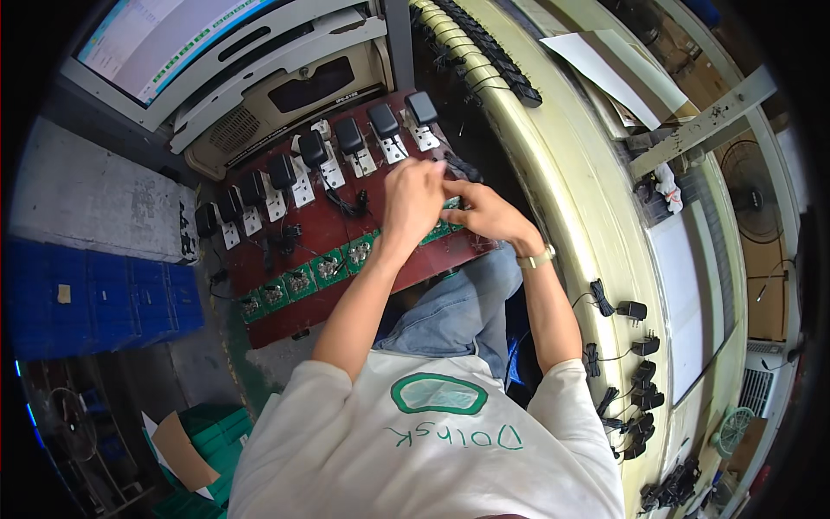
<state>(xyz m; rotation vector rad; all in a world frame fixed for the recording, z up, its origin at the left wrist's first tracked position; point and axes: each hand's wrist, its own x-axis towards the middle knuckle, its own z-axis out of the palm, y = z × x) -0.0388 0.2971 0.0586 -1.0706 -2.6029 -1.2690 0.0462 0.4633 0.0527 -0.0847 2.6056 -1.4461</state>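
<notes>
My left hand [415, 197] is closed above the right part of a dark red table [303, 233]; what its fingers hold, if anything, is hidden. Beside it, my right hand [488, 210] reaches leftward with thumb and forefinger apart, its fingertips close against the left hand. Part of a green circuit board shows under the two hands. A black cable [467, 168] lies just beyond the fingers. Black power adapters [349, 136] rest on white metal brackets [362, 163] in a row along the table's far side. Green circuit boards [328, 267] line its near side.
A screen [173, 39] and a beige machine case [303, 95] stand behind the table. Blue bins [104, 294] are at the left. On the right runs a pale yellow conveyor [553, 225] carrying adapters [644, 346] with coiled cables. A green crate [216, 441] sits lower left.
</notes>
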